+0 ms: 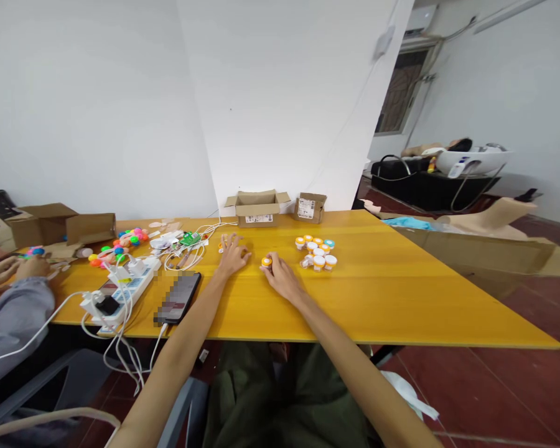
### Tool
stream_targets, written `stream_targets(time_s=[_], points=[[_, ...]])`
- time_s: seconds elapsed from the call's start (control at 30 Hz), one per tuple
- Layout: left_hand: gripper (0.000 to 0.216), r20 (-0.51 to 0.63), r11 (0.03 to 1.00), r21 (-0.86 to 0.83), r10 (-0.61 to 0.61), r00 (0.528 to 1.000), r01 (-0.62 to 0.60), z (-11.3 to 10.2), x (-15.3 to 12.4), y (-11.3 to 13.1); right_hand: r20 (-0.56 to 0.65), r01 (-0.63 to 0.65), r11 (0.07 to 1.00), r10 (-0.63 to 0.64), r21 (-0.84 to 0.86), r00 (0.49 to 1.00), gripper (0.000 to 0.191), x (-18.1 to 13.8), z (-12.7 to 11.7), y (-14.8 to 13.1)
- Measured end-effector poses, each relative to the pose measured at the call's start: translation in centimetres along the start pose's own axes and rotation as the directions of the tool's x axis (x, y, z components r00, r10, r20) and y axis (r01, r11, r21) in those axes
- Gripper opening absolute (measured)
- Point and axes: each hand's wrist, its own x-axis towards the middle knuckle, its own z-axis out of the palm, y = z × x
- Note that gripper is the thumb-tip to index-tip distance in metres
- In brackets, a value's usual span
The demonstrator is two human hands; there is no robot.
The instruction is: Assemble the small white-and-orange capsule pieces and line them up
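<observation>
Open-topped carton [280, 218] beyond the left hand [233, 256]

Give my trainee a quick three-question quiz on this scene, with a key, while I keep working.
1. Which hand holds a small orange-and-white container?
2. True or false: in the picture, the phone lies to the left of the container group.
3. Besides orange and white, which colour shows on the odd container in the group: (a) black, (b) teal or (c) red?

Key:
1. The right hand.
2. True.
3. (b), teal.
</observation>
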Motion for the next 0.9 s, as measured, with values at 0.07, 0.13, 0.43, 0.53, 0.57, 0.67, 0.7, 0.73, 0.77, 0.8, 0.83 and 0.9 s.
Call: stream_targets(time_s=[0.07, 0.13, 0.43, 0.53, 0.57, 0.67, 0.7, 0.73, 0.77, 0.8, 0.83, 0.9], points=[[0.015, 0.007, 1.000, 0.003, 0.013, 1.000, -0.013, -0.1, 0.1, 0.0, 0.000, 0.004, 1.000, -0.004, -0.005, 1.000, 0.024, -0.1, 0.0, -0.1], [0.019, 0.024, 1.000, 0.008, 0.014, 1.000, -0.014, -0.2, 0.2, 0.1, 0.005, 0.006, 1.000, -0.006, -0.008, 1.000, 0.024, -0.1, -0.1, -0.2], [0.028, 0.076, 0.999, 0.012, -0.032, 0.997, 0.031, -0.3, 0.5, 0.0, 0.050, 0.006, 1.000, -0.005, -0.024, 0.999, 0.026, -0.2, -0.5, -0.4], [0.024, 0.062, 0.999, 0.012, -0.052, 0.997, 0.051, -0.4, 0.4, -0.3, 0.058, 0.009, 1.000, -0.007, -0.030, 0.998, 0.027, -0.2, -0.5, -0.4], [0.022, 0.053, 0.998, 0.008, -0.057, 0.997, 0.056, -0.5, 0.4, -0.4, 0.060, 0.006, 0.999, -0.004, -0.033, 0.998, 0.027, -0.2, -0.5, -0.4], [0.018, 0.022, 0.997, -0.025, -0.069, 0.997, 0.070, -0.6, 0.2, -0.5, 0.064, 0.000, 0.999, 0.003, -0.039, 0.998, 0.028, -0.2, -0.5, -0.5], [0.016, 0.014, 0.996, -0.040, -0.076, 0.997, 0.077, -0.6, 0.1, -0.6, 0.063, 0.001, 0.999, 0.001, -0.039, 0.998, 0.028, -0.3, -0.5, -0.5], [0.015, 0.007, 0.995, -0.055, -0.084, 0.996, 0.084, -0.6, 0.1, -0.6, 0.062, 0.004, 0.999, -0.002, -0.037, 0.998, 0.028, -0.3, -0.6, -0.5], [0.014, 0.001, 0.993, -0.070, -0.093, 0.996, 0.093, -0.6, 0.1, -0.6, 0.059, 0.007, 0.999, -0.005, -0.035, 0.998, 0.028, -0.3, -0.6, -0.5], [0.013, -0.006, 0.991, -0.084, -0.104, 0.995, 0.103, -0.5, 0.1, -0.6, 0.057, 0.009, 0.999, -0.007, -0.033, 0.998, 0.028, -0.3, -0.6, -0.5], [0.012, -0.015, 0.988, -0.100, -0.120, 0.993, 0.118, -0.6, 0.1, -0.6, 0.056, 0.009, 0.999, -0.007, -0.032, 0.998, 0.028, -0.3, -0.6, -0.6], [0.012, -0.038, 0.978, -0.132, -0.167, 0.985, 0.160, -0.7, 0.2, -0.9, 0.060, 0.007, 0.999, -0.005, -0.032, 0.998, 0.028, -0.3, -0.6, -0.6]])
